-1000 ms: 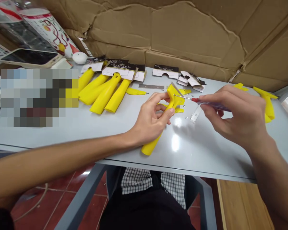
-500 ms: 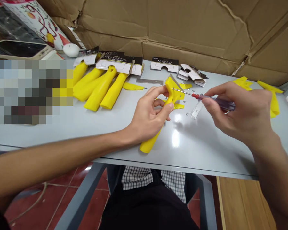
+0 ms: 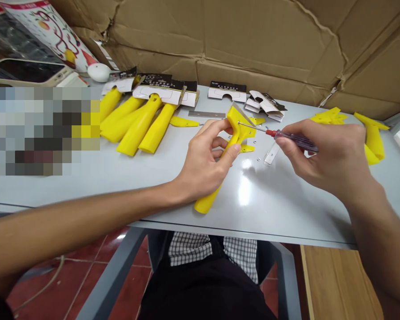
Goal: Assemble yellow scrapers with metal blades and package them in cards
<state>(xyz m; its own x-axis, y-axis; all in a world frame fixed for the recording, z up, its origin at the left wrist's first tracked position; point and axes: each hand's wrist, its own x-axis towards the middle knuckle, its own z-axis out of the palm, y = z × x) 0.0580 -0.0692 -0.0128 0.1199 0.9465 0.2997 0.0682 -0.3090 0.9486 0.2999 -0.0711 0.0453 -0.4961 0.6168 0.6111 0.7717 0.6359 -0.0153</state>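
My left hand (image 3: 208, 158) is closed around the neck of a yellow scraper (image 3: 208, 202), tilted with its head up and its handle end low over the table's front. A metal blade edge shows along the scraper's head. In my right hand (image 3: 333, 155) is a screwdriver (image 3: 295, 139) with a clear purplish handle and a red collar. Its tip meets a screw in the scraper's head. Behind and below the head lie loose yellow pieces (image 3: 247, 149), small nuts (image 3: 258, 159) and a clear plastic strip (image 3: 271, 154).
Several yellow scrapers with card sleeves (image 3: 146, 129) lie left of centre. A metal blade (image 3: 206, 114) and folded cards (image 3: 227, 91) lie at the back. More yellow parts (image 3: 375, 138) are at the right. Cardboard (image 3: 253, 44) lines the rear. A phone (image 3: 26, 71) sits at the far left.
My right hand has shifted slightly left and turned a little with the screwdriver. The tip stays at the scraper's head, and my left hand keeps its hold.
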